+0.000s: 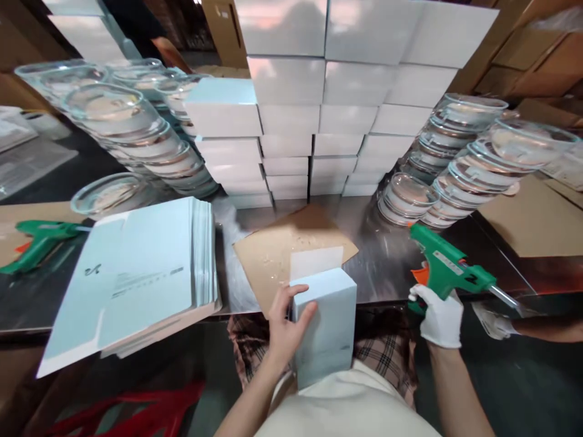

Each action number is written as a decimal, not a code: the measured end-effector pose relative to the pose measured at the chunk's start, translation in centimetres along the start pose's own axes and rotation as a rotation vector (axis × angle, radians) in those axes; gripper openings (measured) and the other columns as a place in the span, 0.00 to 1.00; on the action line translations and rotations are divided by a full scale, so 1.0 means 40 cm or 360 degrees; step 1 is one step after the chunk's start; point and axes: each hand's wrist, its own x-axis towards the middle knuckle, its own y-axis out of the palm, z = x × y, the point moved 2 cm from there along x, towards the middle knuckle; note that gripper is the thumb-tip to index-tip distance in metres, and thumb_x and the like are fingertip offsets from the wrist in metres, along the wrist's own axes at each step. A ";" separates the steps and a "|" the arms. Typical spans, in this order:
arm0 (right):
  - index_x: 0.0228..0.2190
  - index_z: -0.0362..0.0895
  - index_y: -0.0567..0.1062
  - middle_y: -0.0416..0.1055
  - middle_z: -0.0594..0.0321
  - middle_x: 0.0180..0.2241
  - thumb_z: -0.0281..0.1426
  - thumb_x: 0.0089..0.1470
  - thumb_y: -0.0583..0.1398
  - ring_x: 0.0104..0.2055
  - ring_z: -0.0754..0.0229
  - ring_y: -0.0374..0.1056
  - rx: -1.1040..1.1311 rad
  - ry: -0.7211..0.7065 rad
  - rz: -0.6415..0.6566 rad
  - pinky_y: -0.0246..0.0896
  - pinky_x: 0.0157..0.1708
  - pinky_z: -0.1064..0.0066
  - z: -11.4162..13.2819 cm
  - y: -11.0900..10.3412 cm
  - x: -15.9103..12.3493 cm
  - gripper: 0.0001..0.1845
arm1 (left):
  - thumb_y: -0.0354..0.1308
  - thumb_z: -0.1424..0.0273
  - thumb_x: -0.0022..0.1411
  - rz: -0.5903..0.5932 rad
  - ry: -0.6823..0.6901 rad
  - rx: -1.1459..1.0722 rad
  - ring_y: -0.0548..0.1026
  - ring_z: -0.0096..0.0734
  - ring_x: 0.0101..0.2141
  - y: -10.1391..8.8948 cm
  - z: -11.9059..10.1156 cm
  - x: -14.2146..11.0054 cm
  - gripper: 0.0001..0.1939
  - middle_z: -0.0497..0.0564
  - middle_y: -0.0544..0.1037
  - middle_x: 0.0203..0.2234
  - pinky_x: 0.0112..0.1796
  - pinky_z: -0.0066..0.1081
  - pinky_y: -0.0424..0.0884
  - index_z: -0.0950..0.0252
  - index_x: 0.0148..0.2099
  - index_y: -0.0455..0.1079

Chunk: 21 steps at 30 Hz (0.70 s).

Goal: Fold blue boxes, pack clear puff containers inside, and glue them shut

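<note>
My bare left hand (291,318) grips a pale blue carton box (328,331) at its upper left edge, thumb on the front face. The box stands tilted against my body, with a white flap (314,260) spread out behind it on a brown cardboard sheet (268,249). Over on the right, my white-gloved right hand (439,315) is wrapped round the handle of a green hot glue gun (449,264) with an orange trigger. The gun's metal nozzle points right, away from the box.
Stacked white boxes (291,79) form a tall wall at the back. Clear round containers stand in piles at left (136,133) and right (483,170). Flat blue cartons (136,261) overhang the table edge beside a second glue gun (40,243). Another person's gloved hand (494,321) is at far right.
</note>
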 end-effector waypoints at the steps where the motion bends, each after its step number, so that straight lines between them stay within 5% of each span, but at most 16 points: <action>1: 0.20 0.45 0.72 0.69 0.66 0.18 0.39 0.33 0.71 0.21 0.62 0.64 0.0030 0.0085 0.0123 0.61 0.22 0.69 0.006 0.012 -0.009 0.16 | 0.68 0.56 0.64 0.0037 0.0025 0.0006 0.78 0.43 0.47 0.015 -0.009 0.002 0.15 0.54 0.81 0.42 0.49 0.38 0.74 0.60 0.46 0.80; 5: 0.13 0.44 0.71 0.69 0.61 0.16 0.39 0.38 0.69 0.20 0.62 0.63 0.0025 0.0189 0.0568 0.62 0.22 0.68 0.020 0.051 -0.084 0.17 | 0.67 0.57 0.66 0.0058 0.0090 0.0053 0.78 0.41 0.46 0.051 -0.036 -0.001 0.13 0.53 0.81 0.41 0.47 0.37 0.74 0.59 0.47 0.79; 8: 0.20 0.45 0.77 0.74 0.60 0.20 0.43 0.44 0.70 0.22 0.58 0.68 -0.0096 0.0172 0.0740 0.68 0.23 0.65 0.011 0.064 -0.159 0.15 | 0.66 0.58 0.66 0.0044 0.0102 0.0096 0.79 0.41 0.46 0.058 -0.047 -0.005 0.13 0.53 0.81 0.42 0.48 0.37 0.74 0.58 0.47 0.79; 13: 0.44 0.49 0.81 0.82 0.57 0.36 0.41 0.49 0.69 0.37 0.48 0.78 -0.0444 -0.0592 0.1095 0.79 0.39 0.59 0.029 0.098 -0.223 0.20 | 0.66 0.57 0.67 0.0015 0.0116 0.0059 0.79 0.41 0.46 0.062 -0.056 -0.005 0.13 0.53 0.81 0.42 0.47 0.36 0.75 0.59 0.47 0.78; 17: 0.37 0.50 0.80 0.78 0.58 0.31 0.40 0.53 0.66 0.34 0.51 0.76 -0.0540 -0.0979 0.1256 0.77 0.38 0.61 0.059 0.135 -0.227 0.10 | 0.65 0.58 0.67 0.0012 0.0124 0.0033 0.79 0.41 0.46 0.064 -0.058 -0.007 0.12 0.53 0.81 0.42 0.48 0.36 0.75 0.59 0.47 0.79; 21: 0.32 0.48 0.77 0.74 0.61 0.27 0.35 0.56 0.63 0.29 0.56 0.73 -0.0722 -0.1217 0.1088 0.71 0.31 0.67 0.082 0.141 -0.221 0.04 | 0.66 0.58 0.67 0.0006 0.0104 0.0068 0.79 0.41 0.47 0.057 -0.055 -0.014 0.12 0.54 0.81 0.43 0.49 0.37 0.75 0.59 0.47 0.79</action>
